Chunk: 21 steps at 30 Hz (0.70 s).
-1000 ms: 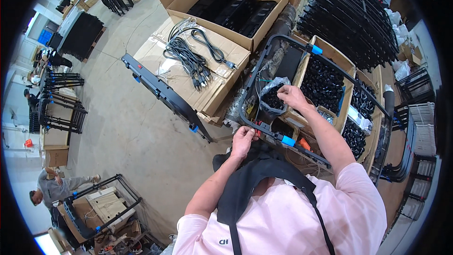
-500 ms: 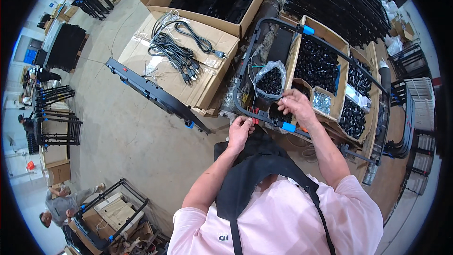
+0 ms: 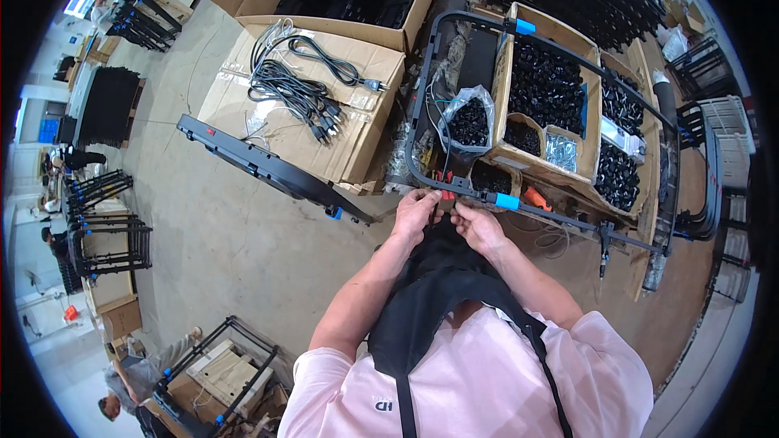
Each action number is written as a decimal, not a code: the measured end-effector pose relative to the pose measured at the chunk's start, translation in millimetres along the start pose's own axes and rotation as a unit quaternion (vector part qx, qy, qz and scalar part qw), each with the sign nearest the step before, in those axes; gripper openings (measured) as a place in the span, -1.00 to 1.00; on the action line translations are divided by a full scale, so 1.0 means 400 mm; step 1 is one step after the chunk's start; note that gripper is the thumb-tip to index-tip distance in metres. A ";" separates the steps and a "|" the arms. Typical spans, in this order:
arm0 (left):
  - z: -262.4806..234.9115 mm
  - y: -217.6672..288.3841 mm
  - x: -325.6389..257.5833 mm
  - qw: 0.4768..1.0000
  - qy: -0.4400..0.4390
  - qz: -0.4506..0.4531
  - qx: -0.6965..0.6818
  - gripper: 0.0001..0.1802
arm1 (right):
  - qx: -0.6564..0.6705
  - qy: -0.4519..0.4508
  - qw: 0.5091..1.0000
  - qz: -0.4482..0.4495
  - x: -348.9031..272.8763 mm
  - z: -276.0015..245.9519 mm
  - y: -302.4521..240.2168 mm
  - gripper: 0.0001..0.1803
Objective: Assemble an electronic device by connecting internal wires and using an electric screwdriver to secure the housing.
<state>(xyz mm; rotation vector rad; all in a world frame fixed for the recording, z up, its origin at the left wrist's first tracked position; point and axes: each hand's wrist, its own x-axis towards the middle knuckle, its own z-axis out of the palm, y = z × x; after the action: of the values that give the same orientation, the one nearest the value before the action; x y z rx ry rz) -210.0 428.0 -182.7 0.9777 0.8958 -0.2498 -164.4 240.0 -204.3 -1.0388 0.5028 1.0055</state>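
A black tubular frame (image 3: 413,126) with blue sleeves lies in front of me, its near bar running over the parts boxes. Small red pieces (image 3: 447,185) sit on that bar near its left corner. Just below them my left hand (image 3: 416,216) is closed, fingertips beside the red pieces; what it pinches is hidden. Close to its right, my right hand (image 3: 479,227) is also closed, thumb and fingers pressed together under the bar. Anything in its fingertips is too small to make out. A thin dark cable (image 3: 445,134) runs down inside the frame toward the red pieces.
Beyond the bar stand a bag of black parts (image 3: 468,123), a cardboard tray of black knobs (image 3: 545,99) and silver screws (image 3: 561,152). An orange-handled tool (image 3: 535,199) lies below the bar. Left are coiled power cords (image 3: 292,89) on a carton (image 3: 223,105) and a long black panel (image 3: 260,164).
My right hand has come down and left from above the screw tray to beside my left hand under the bar. The left hand stays near the red pieces.
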 end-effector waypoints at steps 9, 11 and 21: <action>-0.015 0.018 0.016 0.999 -0.046 -0.012 0.015 -0.71 | 0.031 -0.025 0.999 -0.023 0.078 0.051 0.016 -0.84; -0.014 0.018 0.014 0.999 -0.045 -0.011 0.004 -0.72 | 0.048 -0.057 0.997 -0.028 0.070 0.060 0.015 -0.85; -0.015 0.013 -0.015 0.994 -0.048 0.002 0.093 -0.68 | -0.001 -0.065 0.998 -0.011 0.031 0.084 -0.008 -0.81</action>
<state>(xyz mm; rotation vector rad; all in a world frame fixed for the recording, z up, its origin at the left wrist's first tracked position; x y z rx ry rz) -214.1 434.5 -176.7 1.1303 0.7914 -0.3794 -159.2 274.6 -197.0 -0.9717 0.3825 1.0466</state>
